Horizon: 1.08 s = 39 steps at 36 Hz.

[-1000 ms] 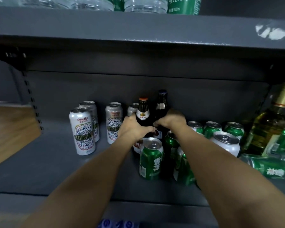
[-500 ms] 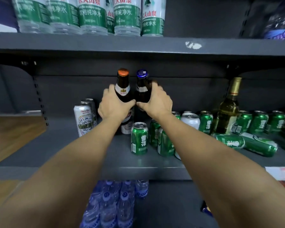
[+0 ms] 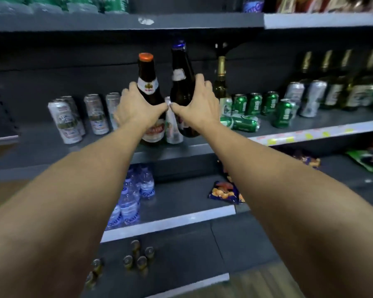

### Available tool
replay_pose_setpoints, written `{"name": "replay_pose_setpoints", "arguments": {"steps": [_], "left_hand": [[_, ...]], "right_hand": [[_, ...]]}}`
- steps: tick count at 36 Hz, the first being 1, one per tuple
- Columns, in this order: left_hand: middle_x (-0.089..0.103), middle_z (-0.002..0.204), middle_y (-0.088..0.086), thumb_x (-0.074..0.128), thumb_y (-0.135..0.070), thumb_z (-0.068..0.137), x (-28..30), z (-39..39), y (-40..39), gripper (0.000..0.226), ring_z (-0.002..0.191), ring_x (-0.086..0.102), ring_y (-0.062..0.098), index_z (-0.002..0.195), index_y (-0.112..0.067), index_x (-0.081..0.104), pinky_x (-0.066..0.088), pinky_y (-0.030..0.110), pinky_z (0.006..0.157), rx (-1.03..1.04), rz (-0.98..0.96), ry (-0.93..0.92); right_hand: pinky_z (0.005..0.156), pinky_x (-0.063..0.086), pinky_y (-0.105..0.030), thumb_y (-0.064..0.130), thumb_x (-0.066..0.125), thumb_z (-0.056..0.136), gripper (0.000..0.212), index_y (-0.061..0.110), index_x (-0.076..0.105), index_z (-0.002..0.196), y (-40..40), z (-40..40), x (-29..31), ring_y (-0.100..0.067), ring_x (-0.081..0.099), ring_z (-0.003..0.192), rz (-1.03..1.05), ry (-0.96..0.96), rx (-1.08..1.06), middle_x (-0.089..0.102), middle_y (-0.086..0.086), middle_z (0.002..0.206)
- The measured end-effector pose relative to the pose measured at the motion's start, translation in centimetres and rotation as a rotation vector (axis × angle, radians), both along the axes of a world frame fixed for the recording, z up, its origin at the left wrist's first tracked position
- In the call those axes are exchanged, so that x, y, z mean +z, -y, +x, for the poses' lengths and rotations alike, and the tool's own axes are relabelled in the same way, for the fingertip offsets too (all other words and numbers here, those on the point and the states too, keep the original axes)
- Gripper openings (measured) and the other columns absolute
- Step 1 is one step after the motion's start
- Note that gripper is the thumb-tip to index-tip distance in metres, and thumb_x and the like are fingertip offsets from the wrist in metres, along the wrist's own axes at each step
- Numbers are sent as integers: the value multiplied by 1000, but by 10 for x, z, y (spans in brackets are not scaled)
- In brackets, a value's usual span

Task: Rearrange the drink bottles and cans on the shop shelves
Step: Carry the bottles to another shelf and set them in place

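Left hand point(image 3: 136, 108) grips the orange-capped bottle point(image 3: 148, 91), fingers curled round its body. Right hand point(image 3: 197, 108) grips the blue-capped bottle point(image 3: 181, 82) likewise. Both bottles are upright, side by side, above the front of the middle shelf point(image 3: 52, 151), white cans point(image 3: 65, 123) to the left.

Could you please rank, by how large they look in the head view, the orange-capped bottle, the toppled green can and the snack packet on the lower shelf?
1. orange-capped bottle, though nearness inflates it
2. toppled green can and snack packet: too alike to rank
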State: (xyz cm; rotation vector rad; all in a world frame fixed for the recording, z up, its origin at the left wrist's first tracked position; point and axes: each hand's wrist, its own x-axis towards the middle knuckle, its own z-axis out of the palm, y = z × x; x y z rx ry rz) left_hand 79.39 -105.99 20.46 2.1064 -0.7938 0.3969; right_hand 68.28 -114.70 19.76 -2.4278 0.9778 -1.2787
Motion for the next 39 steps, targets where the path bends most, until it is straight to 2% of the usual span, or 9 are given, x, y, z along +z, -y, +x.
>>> {"name": "replay_pose_setpoints", "arguments": {"steps": [5, 9, 15, 20, 24, 28, 33, 37, 39], "left_hand": [[61, 113, 7, 73, -56, 63, -45, -81, 39, 67, 106, 59, 30, 116, -19, 53, 47, 38, 76, -184, 106, -69], [62, 111, 5, 73, -57, 61, -84, -150, 73, 67, 104, 61, 30, 114, -21, 55, 45, 35, 71, -334, 227, -121], [61, 112, 5, 72, -60, 57, -132, -248, 127, 73, 101, 61, 30, 115, -22, 52, 52, 40, 77, -576, 392, -193], [61, 112, 5, 76, -55, 59, -158, -327, 177, 70, 103, 60, 29, 114, -19, 51, 52, 41, 81, -718, 439, -243], [63, 111, 2, 76, -52, 60, -172, -382, 226, 65, 101, 61, 28, 115, -23, 54, 52, 39, 81, -827, 461, -251], [62, 112, 3, 76, -56, 60, -180, -431, 281, 69, 100, 61, 29, 117, -24, 54, 51, 37, 74, -916, 495, -204], [58, 119, 5, 76, -55, 63, -179, -485, 348, 73, 108, 57, 31, 121, -20, 50, 50, 43, 85, -1002, 549, -215], [58, 121, 5, 77, -52, 63, -175, -539, 405, 71, 111, 56, 31, 122, -21, 51, 47, 39, 83, -1090, 547, -231], [58, 120, 4, 77, -51, 62, -175, -568, 430, 72, 111, 57, 31, 122, -21, 51, 48, 42, 86, -1129, 551, -234]], "right_hand": [[68, 35, -33, 46, 70, 75, 68, 12, 38, 124, 20, -92, -50, -34, 56, 105, 169, -47, -138, 54, -10, 118], [71, 42, -38, 45, 72, 74, 67, 9, 38, 119, 38, -168, -87, -36, 57, 103, 299, -72, -276, 51, -12, 117], [70, 37, -36, 42, 72, 75, 64, 9, 38, 117, 63, -279, -125, -37, 55, 105, 470, -99, -503, 50, -12, 118], [73, 37, -36, 45, 73, 74, 67, 10, 37, 119, 91, -361, -146, -36, 56, 109, 543, -136, -692, 50, -11, 121], [73, 37, -36, 44, 72, 75, 65, 10, 36, 118, 122, -419, -157, -37, 55, 111, 573, -149, -834, 50, -12, 122], [74, 38, -36, 44, 73, 73, 64, 11, 36, 114, 163, -470, -164, -37, 56, 110, 602, -149, -927, 52, -12, 120], [78, 42, -37, 45, 75, 72, 69, 10, 36, 117, 214, -521, -163, -36, 55, 112, 639, -130, -1015, 51, -12, 122], [83, 44, -39, 46, 76, 70, 71, 10, 36, 117, 257, -570, -162, -36, 55, 113, 664, -130, -1095, 52, -12, 123], [84, 44, -39, 47, 75, 71, 71, 10, 36, 117, 273, -595, -162, -36, 55, 113, 673, -132, -1135, 52, -12, 124]]}}
